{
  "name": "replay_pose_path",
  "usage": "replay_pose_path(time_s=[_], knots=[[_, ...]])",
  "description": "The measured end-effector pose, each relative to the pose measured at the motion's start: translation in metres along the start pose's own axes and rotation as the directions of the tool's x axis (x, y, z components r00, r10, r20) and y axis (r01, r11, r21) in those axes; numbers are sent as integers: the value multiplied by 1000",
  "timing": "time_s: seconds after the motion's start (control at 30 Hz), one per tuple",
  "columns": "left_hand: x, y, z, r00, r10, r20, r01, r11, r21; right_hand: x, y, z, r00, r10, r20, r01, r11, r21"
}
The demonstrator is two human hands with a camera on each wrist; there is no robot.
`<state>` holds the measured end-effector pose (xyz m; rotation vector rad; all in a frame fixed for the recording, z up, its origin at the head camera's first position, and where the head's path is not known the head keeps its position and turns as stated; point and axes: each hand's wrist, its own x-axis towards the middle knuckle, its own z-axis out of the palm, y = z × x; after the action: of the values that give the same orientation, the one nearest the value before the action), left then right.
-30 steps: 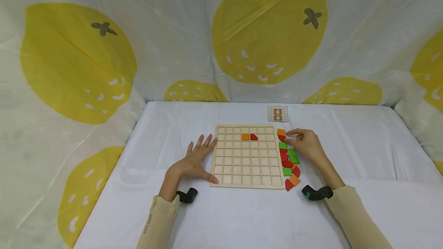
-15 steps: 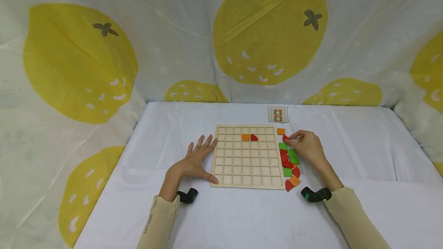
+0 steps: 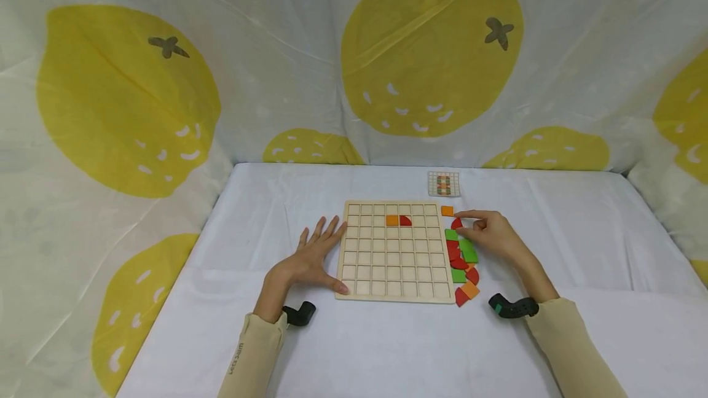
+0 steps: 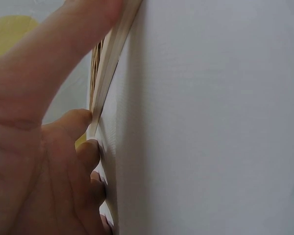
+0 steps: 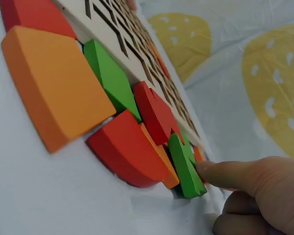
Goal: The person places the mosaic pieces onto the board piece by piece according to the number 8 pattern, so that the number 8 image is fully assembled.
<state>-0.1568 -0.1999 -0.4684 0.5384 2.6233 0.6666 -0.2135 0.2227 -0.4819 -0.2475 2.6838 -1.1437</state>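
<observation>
Grip of the right hand [image 3: 490,231]: thumb and finger apart around a red piece [image 3: 456,223], just beside the right edge of the grid board [image 3: 395,300]; whether they pinch it, I cannot tell. Left hand [image 3: 311,259], spread, touches the board's left edge, probably steadying it. Near the tabletop's far edge, the small card [image 3: 444,183] is too tiny to read.

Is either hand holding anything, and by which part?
Left hand grips nothing; it touches the wooden grid board at its left edge. Right hand: thumb and index finger straddle a red quarter-circle tile; pinch unclear.
</observation>
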Motion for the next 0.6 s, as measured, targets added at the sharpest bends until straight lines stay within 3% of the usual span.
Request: replay_pose_path(time_s=[0.6], knots=[[0, -1, 1, 1000, -8, 7, 8, 1000, -3, -1, 4, 5, 991, 5, -135, 1, 999, 41]])
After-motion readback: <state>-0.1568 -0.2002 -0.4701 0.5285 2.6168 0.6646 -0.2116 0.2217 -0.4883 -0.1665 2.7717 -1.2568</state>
